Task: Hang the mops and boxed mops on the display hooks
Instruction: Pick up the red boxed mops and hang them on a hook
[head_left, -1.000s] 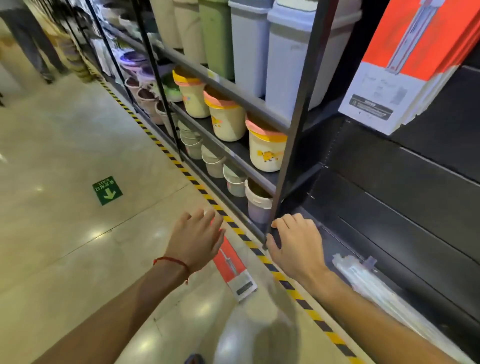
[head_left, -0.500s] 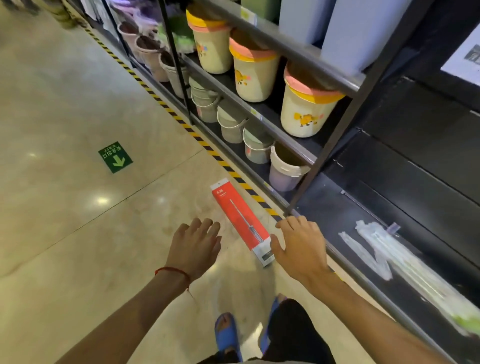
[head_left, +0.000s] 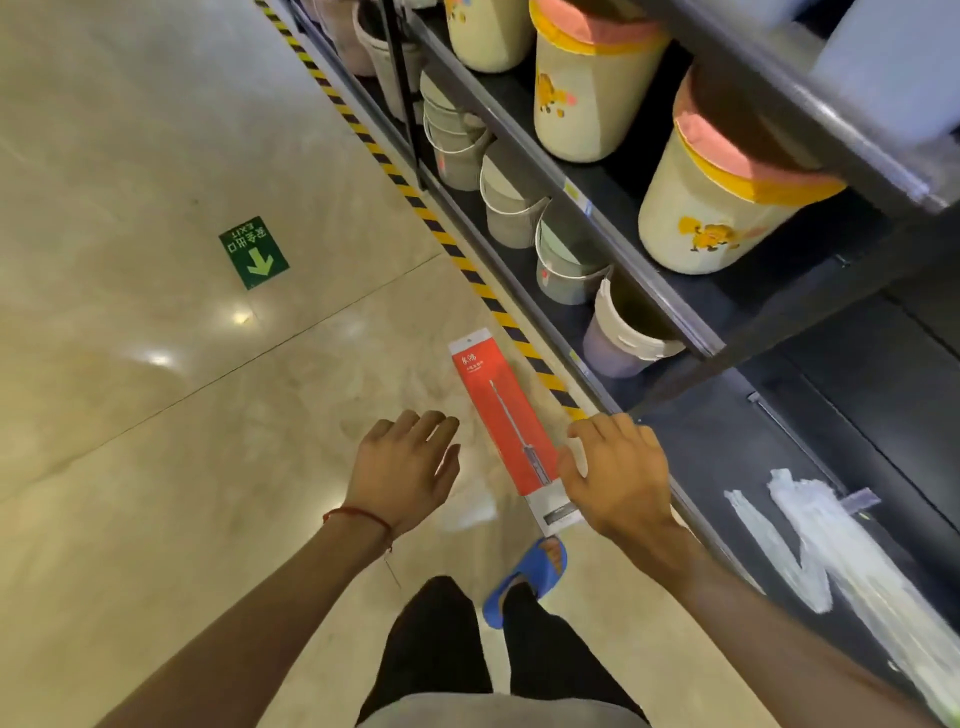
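Glossy beige tiled floor (head_left: 156, 441): filled the left and centre of the view, with bright light reflections.

Dark metal shelving unit (head_left: 691, 332): ran along the right side. Its tiers held cream plastic buckets with pink-and-yellow rims (head_left: 717, 208) above and stacked pale grey buckets (head_left: 511, 218) below.

Yellow-and-black striped hazard tape (head_left: 415, 202): lay on the floor along the foot of the shelving.

Mops wrapped in clear plastic (head_left: 852, 561): lay on the dark bottom shelf at the lower right, blurred.

Long flat red-and-white boxed mop (head_left: 506, 415): lay flat on the floor just beside the tape, roughly parallel to it, white label end nearest the person.

Left hand (head_left: 402, 467): palm down, fingers loosely spread, holding nothing; it hovered left of the box and apart from it. A thin red thread bracelet (head_left: 358, 515) circled the wrist.

Right hand (head_left: 618, 473): palm down, fingers spread and slightly curled, holding nothing; it was above the near right edge of the box. Whether the fingertips touched it could not be told.

Green rectangular floor sticker with a white arrow (head_left: 253, 253): stuck to the floor at the left, well apart from the box.

Blue slide sandal (head_left: 527, 579): on the person's foot, just below the box's near end.
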